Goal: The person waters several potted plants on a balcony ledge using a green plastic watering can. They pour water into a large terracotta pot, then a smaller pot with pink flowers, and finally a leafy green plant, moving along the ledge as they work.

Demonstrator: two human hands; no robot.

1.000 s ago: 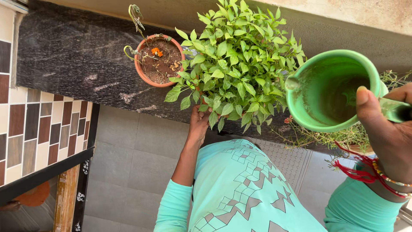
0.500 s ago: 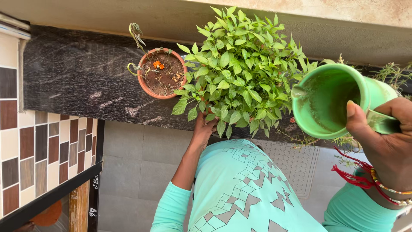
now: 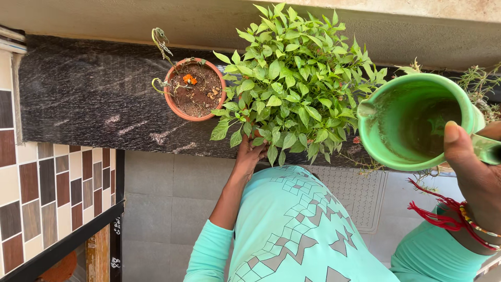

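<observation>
Two hands are busy: the right hand has its fingers wrapped around the handle of the green jug, held up beside the leafy plant on the dark stone ledge. It looks like light, hard plastic, perhaps slippery when wet, so the handle is the best grip. Leaves hide the left hand, so I cannot tell how its fingers sit.

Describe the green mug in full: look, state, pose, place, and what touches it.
The green mug looks like smooth plastic, round and deep, with a small pouring lip on its left rim. It is tilted, its mouth turned toward the camera, the inside dull and filmed with residue; whether water remains is unclear. The right hand grips its handle, thumb lying along the top. It hangs in the air beside the leafy plant, in front of a thin-stemmed plant, above the dark stone ledge.
</observation>
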